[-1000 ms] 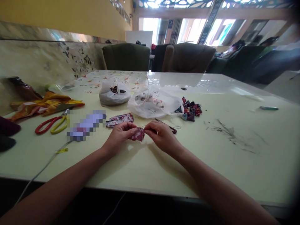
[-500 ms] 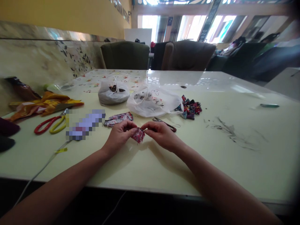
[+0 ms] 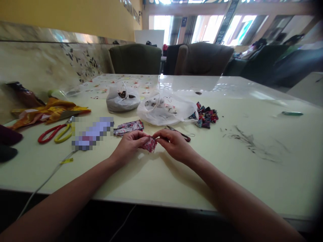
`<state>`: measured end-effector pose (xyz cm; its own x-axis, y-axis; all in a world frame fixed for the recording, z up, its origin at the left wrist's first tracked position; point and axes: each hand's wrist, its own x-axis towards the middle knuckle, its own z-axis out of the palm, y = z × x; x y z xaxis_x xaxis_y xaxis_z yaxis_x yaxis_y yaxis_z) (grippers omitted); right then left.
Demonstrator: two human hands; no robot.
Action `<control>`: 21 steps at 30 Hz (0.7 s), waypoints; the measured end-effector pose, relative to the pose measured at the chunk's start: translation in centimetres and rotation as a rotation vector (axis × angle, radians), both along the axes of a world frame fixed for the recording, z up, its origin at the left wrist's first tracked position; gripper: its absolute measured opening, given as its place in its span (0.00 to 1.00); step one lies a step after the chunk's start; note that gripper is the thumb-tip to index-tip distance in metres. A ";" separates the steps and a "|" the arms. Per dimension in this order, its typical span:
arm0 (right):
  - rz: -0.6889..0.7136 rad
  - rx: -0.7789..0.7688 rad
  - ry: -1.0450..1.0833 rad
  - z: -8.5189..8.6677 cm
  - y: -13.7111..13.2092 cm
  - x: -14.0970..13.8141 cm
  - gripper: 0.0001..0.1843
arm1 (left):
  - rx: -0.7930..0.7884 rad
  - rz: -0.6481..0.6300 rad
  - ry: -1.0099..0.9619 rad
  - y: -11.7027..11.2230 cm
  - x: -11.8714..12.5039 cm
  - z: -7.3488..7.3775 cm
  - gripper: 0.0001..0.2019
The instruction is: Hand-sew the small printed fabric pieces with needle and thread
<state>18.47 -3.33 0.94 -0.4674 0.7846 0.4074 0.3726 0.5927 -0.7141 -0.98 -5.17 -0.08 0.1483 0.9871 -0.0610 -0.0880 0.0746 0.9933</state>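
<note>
My left hand [image 3: 130,144] and my right hand [image 3: 174,144] meet over the pale table [image 3: 176,174], both pinched on a small folded piece of red patterned fabric [image 3: 150,144] held just above the surface. Small dark scissors [image 3: 179,133] lie right behind my right hand. A strip of patterned fabric [image 3: 128,127] lies behind my left hand. A pile of similar folded fabric pieces [image 3: 205,115] sits farther back on the right, next to a white plastic bag [image 3: 165,109].
A second knotted bag [image 3: 122,99] stands behind the first. Red and yellow scissors [image 3: 55,133], a yellow cloth [image 3: 49,112] and a white cable [image 3: 47,179] lie at the left. Thread scraps [image 3: 248,143] and a green object [image 3: 292,113] are at the right. Armchairs [image 3: 202,59] stand beyond the table.
My fingers have shifted slightly on the fabric piece, which now sits a little more tucked between both hands. Nothing else on the table has moved.
</note>
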 end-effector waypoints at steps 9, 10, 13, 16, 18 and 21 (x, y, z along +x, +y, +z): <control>-0.002 -0.020 -0.012 -0.1 0.0 0.0 0.09 | 0.092 0.032 0.100 -0.2 0.1 0.2 0.11; -0.003 -0.022 -0.012 0.0 0.0 0.0 0.09 | 0.107 0.038 0.122 -0.2 0.1 0.3 0.11; -0.008 -0.019 -0.011 0.0 -0.1 -0.2 0.08 | 0.130 0.062 0.152 -0.3 0.1 0.3 0.11; -0.017 -0.022 -0.003 -0.1 -0.1 -0.3 0.08 | 0.120 0.058 0.139 -0.3 0.1 0.2 0.11; -0.019 -0.030 0.011 -0.2 -0.2 -0.3 0.08 | 0.092 0.058 0.107 -0.3 0.1 0.1 0.11; -0.022 -0.038 0.039 -0.3 -0.1 -0.3 0.08 | 0.024 0.054 0.034 -0.2 0.1 0.0 0.12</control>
<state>18.17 -3.46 0.61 -0.4341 0.8099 0.3945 0.3568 0.5567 -0.7502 -0.83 -5.32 -0.09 0.0926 0.9948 -0.0416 -0.0574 0.0471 0.9972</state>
